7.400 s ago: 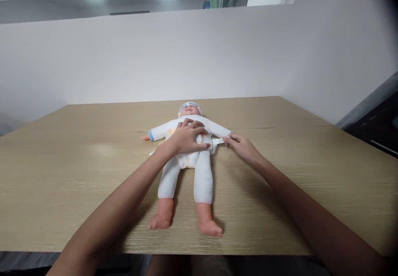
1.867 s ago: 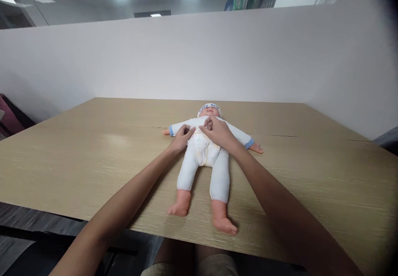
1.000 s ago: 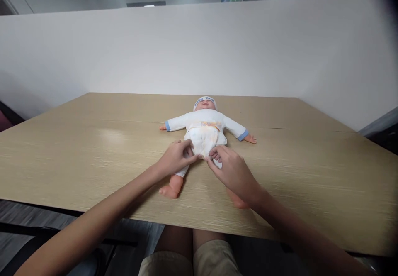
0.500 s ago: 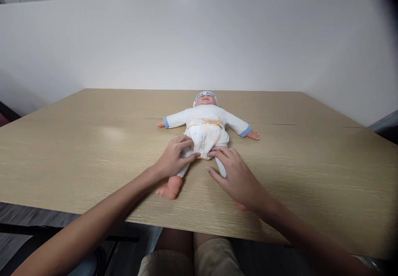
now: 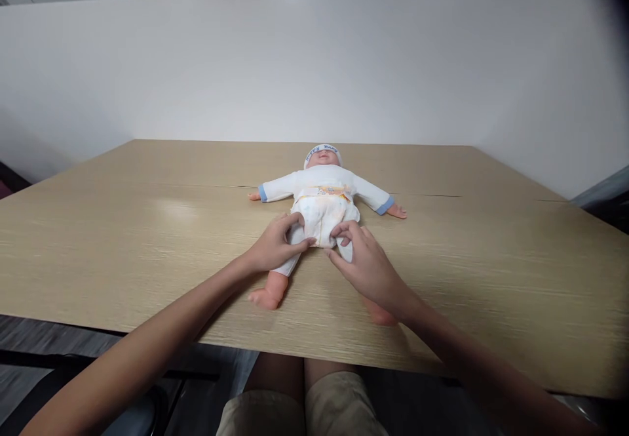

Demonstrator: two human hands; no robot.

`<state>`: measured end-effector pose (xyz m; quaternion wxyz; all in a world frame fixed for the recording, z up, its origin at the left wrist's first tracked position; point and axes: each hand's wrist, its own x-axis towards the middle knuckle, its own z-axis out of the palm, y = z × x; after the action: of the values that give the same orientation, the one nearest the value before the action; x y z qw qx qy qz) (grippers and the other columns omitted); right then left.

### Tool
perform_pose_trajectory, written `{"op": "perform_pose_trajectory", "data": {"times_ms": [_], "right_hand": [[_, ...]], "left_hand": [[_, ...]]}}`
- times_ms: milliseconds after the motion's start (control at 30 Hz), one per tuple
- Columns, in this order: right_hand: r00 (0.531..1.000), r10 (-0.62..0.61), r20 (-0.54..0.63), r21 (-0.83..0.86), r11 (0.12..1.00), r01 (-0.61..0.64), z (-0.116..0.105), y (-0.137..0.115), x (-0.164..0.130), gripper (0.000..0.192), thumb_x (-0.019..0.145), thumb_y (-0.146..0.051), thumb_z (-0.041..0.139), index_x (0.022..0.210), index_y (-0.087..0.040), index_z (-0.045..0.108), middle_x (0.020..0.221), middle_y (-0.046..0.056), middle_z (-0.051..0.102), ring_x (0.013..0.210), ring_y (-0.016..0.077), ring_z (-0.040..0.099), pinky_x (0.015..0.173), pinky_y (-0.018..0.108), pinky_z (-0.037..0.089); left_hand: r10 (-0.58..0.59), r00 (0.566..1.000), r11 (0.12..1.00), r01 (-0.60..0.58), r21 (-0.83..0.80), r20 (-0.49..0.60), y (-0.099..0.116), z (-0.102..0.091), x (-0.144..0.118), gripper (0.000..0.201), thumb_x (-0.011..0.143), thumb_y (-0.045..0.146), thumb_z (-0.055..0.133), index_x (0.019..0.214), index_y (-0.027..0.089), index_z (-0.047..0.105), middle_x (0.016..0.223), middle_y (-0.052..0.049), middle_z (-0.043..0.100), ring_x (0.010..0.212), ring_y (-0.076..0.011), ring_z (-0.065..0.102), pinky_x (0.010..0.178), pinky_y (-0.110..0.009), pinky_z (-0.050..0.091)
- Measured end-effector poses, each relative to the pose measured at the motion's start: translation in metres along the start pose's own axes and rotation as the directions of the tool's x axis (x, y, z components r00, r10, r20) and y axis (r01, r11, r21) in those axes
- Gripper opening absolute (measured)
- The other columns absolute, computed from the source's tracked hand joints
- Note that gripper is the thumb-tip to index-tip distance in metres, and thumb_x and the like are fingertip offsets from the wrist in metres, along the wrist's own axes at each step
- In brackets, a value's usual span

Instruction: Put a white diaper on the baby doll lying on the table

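Nearest the camera, the person's knees in beige shorts (image 5: 304, 410) sit below the near edge of the wooden table (image 5: 122, 246). Both bare forearms reach forward over that edge towards the middle of the table. The left hand (image 5: 275, 247) rests on the doll's (image 5: 322, 193) upper leg on the left of the view, its fingers curled and pinching the lower edge of the white diaper (image 5: 322, 216). The right hand (image 5: 366, 269) lies over the doll's other leg, its fingertips (image 5: 344, 229) bent narrowly onto the diaper's lower edge on that side; whether they grip the fabric or only press on it cannot be told. One bare doll foot (image 5: 265, 297) shows beside the left wrist; the other is largely hidden under the right wrist. The doll lies on its back, near the middle of the table, feet towards the near edge, arms spread, head in a white cap (image 5: 323, 151) towards the far edge. Beyond the far edge stands a plain white partition (image 5: 246, 62).
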<state>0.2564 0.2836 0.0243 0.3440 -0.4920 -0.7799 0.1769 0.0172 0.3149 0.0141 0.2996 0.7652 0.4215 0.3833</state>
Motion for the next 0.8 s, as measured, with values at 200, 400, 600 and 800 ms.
{"op": "perform_pose_trajectory", "data": {"times_ms": [200, 400, 600, 800], "right_hand": [[0.996, 0.037, -0.079, -0.039, 0.998, -0.04, -0.005, 0.0, -0.004, 0.022, 0.092, -0.025, 0.072, 0.11, -0.026, 0.06, 0.116, 0.007, 0.077, 0.107, 0.03, 0.069, 0.088, 0.044, 0.053], [0.999, 0.024, -0.034, -0.217, 0.976, -0.031, -0.006, -0.007, -0.012, 0.017, 0.096, -0.029, 0.073, 0.113, -0.026, 0.072, 0.116, 0.007, 0.081, 0.106, 0.0344, 0.063, 0.093, 0.048, 0.051], [1.0, -0.021, -0.005, -0.224, 0.974, 0.02, -0.001, -0.007, -0.013, 0.017, 0.096, -0.03, 0.072, 0.112, -0.024, 0.075, 0.123, 0.007, 0.079, 0.107, 0.0337, 0.057, 0.101, 0.05, 0.048], [0.999, 0.049, 0.013, -0.149, 0.988, -0.046, 0.0, -0.007, -0.017, 0.03, 0.093, -0.036, 0.074, 0.12, -0.025, 0.068, 0.125, 0.009, 0.075, 0.113, 0.0352, 0.054, 0.105, 0.054, 0.047]], "left_hand": [[-0.154, 0.982, 0.92, 0.104, -0.377, -0.107, -0.01, 0.011, -0.003, 0.047, 0.082, 0.037, 0.089, 0.104, 0.023, 0.05, 0.095, 0.002, 0.058, 0.087, -0.0158, 0.056, 0.078, -0.028, 0.043], [-0.253, 0.962, 0.9, 0.197, -0.389, -0.098, -0.01, 0.012, -0.008, 0.054, 0.079, 0.039, 0.093, 0.115, 0.021, 0.057, 0.106, -0.004, 0.072, 0.098, -0.0208, 0.069, 0.088, -0.033, 0.051], [-0.183, 0.983, 0.951, 0.174, -0.254, -0.011, -0.002, 0.004, -0.005, 0.041, 0.085, 0.046, 0.087, 0.111, 0.018, 0.073, 0.111, -0.008, 0.079, 0.106, -0.0273, 0.072, 0.093, -0.038, 0.053], [-0.198, 0.972, 0.907, 0.23, -0.353, 0.124, 0.007, 0.0, 0.003, 0.039, 0.087, 0.044, 0.084, 0.115, 0.018, 0.078, 0.119, -0.009, 0.08, 0.114, -0.0306, 0.072, 0.099, -0.04, 0.052]]}}
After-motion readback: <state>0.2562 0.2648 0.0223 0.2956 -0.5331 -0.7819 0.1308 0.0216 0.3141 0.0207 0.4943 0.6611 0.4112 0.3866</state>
